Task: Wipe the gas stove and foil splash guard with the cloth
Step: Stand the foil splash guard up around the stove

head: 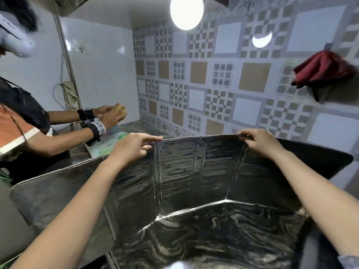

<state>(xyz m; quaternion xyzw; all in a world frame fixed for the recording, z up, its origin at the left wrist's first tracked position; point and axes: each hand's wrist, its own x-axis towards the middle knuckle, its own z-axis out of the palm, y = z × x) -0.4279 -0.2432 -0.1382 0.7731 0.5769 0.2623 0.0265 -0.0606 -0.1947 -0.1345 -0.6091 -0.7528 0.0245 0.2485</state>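
Note:
The foil splash guard (194,171) stands upright in front of me as a folded, crinkled silver panel with side wings. My left hand (136,144) pinches its top edge on the left. At the right end of that same edge, my right hand (258,140) grips it. A dark red cloth (322,68) hangs on the patterned tile wall at the upper right, away from both hands. The gas stove is hidden; only a reflective marbled surface (204,235) shows below the guard.
Another person (29,121) stands at the left, both hands on a yellow sponge (120,110) over the counter. A power strip (68,90) hangs on the white wall. A bright lamp (186,10) glows overhead.

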